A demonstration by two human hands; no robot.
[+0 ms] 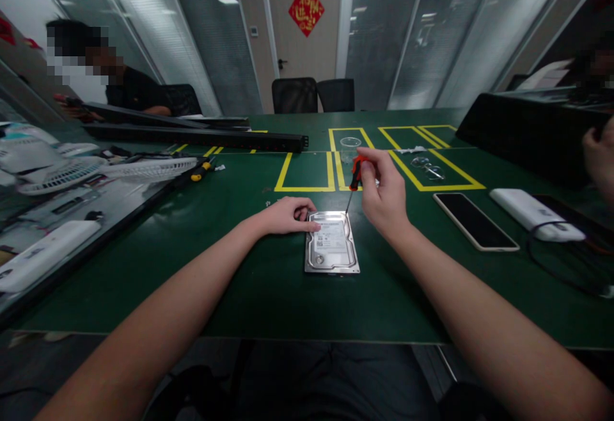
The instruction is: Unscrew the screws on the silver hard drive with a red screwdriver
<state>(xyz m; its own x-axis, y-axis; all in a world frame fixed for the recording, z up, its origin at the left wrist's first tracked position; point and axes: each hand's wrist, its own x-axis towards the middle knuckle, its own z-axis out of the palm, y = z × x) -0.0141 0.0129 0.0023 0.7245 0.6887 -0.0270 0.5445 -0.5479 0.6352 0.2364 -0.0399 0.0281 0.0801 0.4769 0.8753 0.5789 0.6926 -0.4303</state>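
Note:
A silver hard drive [333,248] with a white label lies flat on the green table [249,267] in front of me. My left hand [286,215] grips its upper left corner, thumb on the top face and fingers curled by the edge. In my right hand [385,196] is a screwdriver [355,176] with a red and black handle, pinched between thumb and fingers. Its thin shaft points down, and the tip meets the drive near the upper right corner. Whether the tip sits in a screw is too small to tell.
A phone [474,221] and a white power bank [536,215] with a black cable lie right. Glasses [428,168] rest beyond, among yellow tape outlines. Left are a yellow-handled screwdriver [201,170], white fan parts [67,174] and a long black bar [201,136]. People sit at both sides.

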